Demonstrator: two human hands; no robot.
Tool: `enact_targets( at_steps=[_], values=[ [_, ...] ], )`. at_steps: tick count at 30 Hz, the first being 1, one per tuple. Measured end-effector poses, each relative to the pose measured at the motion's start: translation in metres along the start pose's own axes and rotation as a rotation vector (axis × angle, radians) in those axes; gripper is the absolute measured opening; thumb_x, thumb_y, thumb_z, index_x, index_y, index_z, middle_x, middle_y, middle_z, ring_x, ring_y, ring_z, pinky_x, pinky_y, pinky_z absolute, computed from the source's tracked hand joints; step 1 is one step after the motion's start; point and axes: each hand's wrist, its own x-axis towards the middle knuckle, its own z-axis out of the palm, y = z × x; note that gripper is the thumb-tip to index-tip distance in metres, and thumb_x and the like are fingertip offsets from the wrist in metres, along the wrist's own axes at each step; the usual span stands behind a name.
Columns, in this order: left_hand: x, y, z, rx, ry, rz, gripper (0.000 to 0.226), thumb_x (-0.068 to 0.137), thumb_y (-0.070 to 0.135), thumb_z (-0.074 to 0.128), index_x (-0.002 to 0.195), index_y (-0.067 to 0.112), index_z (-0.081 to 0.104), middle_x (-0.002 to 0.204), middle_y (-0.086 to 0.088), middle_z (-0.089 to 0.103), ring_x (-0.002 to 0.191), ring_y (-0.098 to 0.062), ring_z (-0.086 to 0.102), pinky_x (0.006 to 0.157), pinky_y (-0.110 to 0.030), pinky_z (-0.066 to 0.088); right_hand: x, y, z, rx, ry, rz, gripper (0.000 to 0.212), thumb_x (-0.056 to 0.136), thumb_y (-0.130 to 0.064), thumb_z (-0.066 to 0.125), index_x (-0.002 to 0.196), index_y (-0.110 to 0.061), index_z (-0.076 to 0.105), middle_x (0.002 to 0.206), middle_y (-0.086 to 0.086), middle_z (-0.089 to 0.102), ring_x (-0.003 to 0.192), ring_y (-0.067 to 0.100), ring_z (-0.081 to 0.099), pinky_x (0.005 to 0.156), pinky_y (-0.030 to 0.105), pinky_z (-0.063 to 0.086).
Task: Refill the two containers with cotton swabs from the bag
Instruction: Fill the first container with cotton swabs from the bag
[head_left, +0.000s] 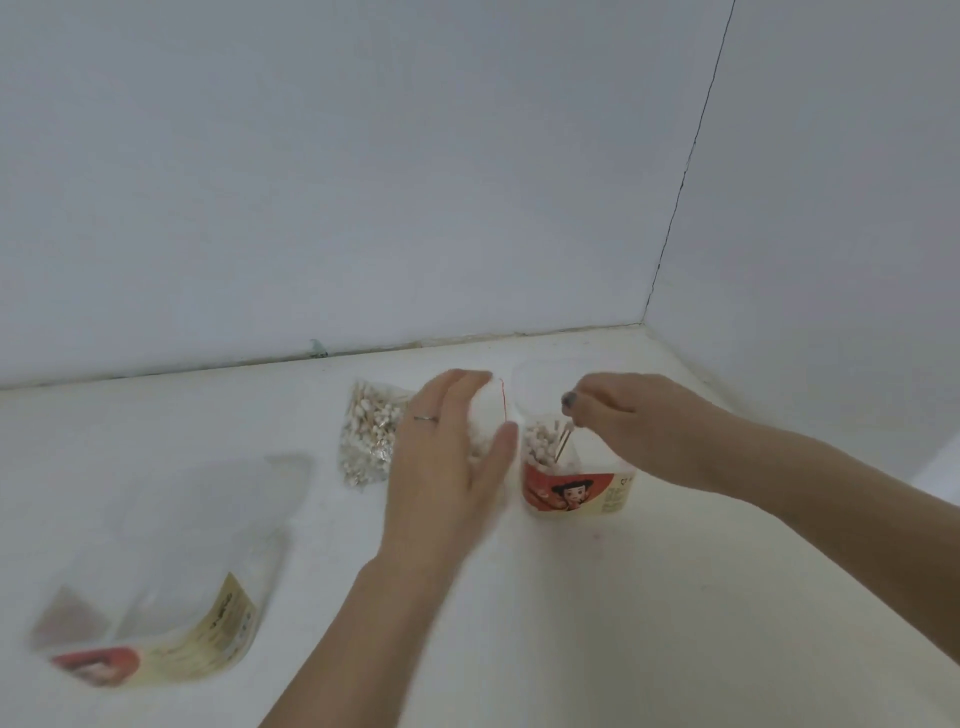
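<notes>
Right hand pinches swabs over the container; left hand spread beside it.

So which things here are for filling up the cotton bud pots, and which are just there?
For the job:
- container with swabs
- empty container
- bag of swabs
- right hand, pinching swabs
- left hand

Just there:
- ring
- white counter
- wall
</notes>
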Motion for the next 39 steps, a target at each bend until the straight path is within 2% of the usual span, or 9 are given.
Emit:
enact_targets(
  at_steps=[3,6,9,13,18,23,27,32,39],
  values=[
    [0.018,-0.02,-0.023,0.199,0.073,-0.27,0.062,0.096,0.04,0.054,0.149,0.015,0.036,0.146,-0.013,0.047,0.142,-0.027,0.037,0.117,-0.044,0.03,-0.003,-0.014,0.004,0.035,0.157,-0.068,0.026,0.102,-0.036,0.042,0.095,-0.018,0.058,0.089,-0.005,0.062,0.073,0.013,0.056,0.06,0.025,0.039],
    [0.025,-0.043,-0.033,0.259,-0.115,-0.65,0.093,0.09,0.062,0.056,0.158,0.016,0.012,0.153,-0.027,0.035,0.148,-0.035,0.025,0.12,-0.049,0.024,-0.001,-0.028,0.015,0.084,0.179,-0.112,0.019,0.102,-0.028,0.043,0.094,-0.018,0.057,0.089,-0.005,0.061,0.074,0.01,0.055,0.061,0.024,0.039],
    [0.024,-0.055,-0.033,0.088,-0.206,-0.814,0.104,0.071,0.078,0.055,0.149,0.018,0.022,0.136,-0.018,0.049,0.132,-0.034,0.042,0.108,-0.047,0.039,0.006,-0.032,0.027,0.152,0.142,-0.08,0.015,0.1,-0.025,0.044,0.094,-0.02,0.056,0.089,-0.007,0.059,0.075,0.008,0.054,0.06,0.022,0.038],
    [0.026,-0.056,-0.034,0.015,-0.152,-0.828,0.066,0.088,0.057,0.062,0.129,0.013,0.035,0.111,-0.008,0.061,0.107,-0.03,0.057,0.082,-0.035,0.041,0.014,-0.034,0.035,0.199,0.127,-0.049,0.016,0.097,-0.016,0.045,0.102,-0.02,0.06,0.099,-0.006,0.059,0.084,0.012,0.057,0.07,0.025,0.045],
    [0.026,-0.057,-0.043,0.008,-0.104,-0.887,0.042,0.1,0.044,0.048,0.118,0.008,0.037,0.096,-0.011,0.06,0.095,-0.035,0.06,0.086,-0.044,0.052,0.02,-0.033,0.037,0.131,0.103,-0.027,0.036,0.095,-0.008,0.041,0.123,-0.015,0.062,0.125,0.001,0.057,0.102,0.016,0.054,0.093,0.027,0.046],
    [0.023,-0.063,-0.052,-0.125,0.032,-0.965,0.041,0.102,0.042,0.041,0.123,0.007,0.042,0.107,-0.012,0.06,0.101,-0.034,0.058,0.091,-0.046,0.051,0.029,-0.037,0.039,0.217,0.142,-0.043,0.037,0.099,-0.008,0.039,0.125,-0.017,0.064,0.13,0.0,0.057,0.1,0.014,0.053,0.081,0.016,0.043],
    [0.019,-0.056,-0.059,-0.23,0.064,-0.941,0.039,0.102,0.048,0.041,0.122,0.016,0.044,0.102,0.001,0.059,0.101,-0.028,0.06,0.092,-0.046,0.052,0.027,-0.047,0.034,0.28,0.197,-0.182,0.033,0.1,-0.011,0.044,0.118,-0.025,0.068,0.111,-0.011,0.06,0.093,0.002,0.056,0.067,0.002,0.037],
    [0.015,-0.039,-0.063,-0.223,0.048,-0.854,0.035,0.099,0.047,0.041,0.119,0.019,0.044,0.101,0.003,0.061,0.1,-0.027,0.062,0.094,-0.053,0.052,0.013,-0.063,0.027,0.247,0.167,-0.362,0.032,0.097,-0.008,0.05,0.111,-0.025,0.073,0.107,-0.006,0.063,0.095,0.006,0.058,0.081,0.008,0.042],
    [0.017,-0.027,-0.061,-0.263,0.018,-0.861,0.045,0.089,0.054,0.04,0.117,0.019,0.045,0.102,-0.002,0.061,0.099,-0.031,0.063,0.089,-0.055,0.054,0.007,-0.063,0.024,-0.113,-0.066,-0.282,0.041,0.095,-0.018,0.055,0.135,-0.025,0.058,0.13,-0.004,0.053,0.115,0.012,0.05,0.096,0.025,0.041]
  ],
)
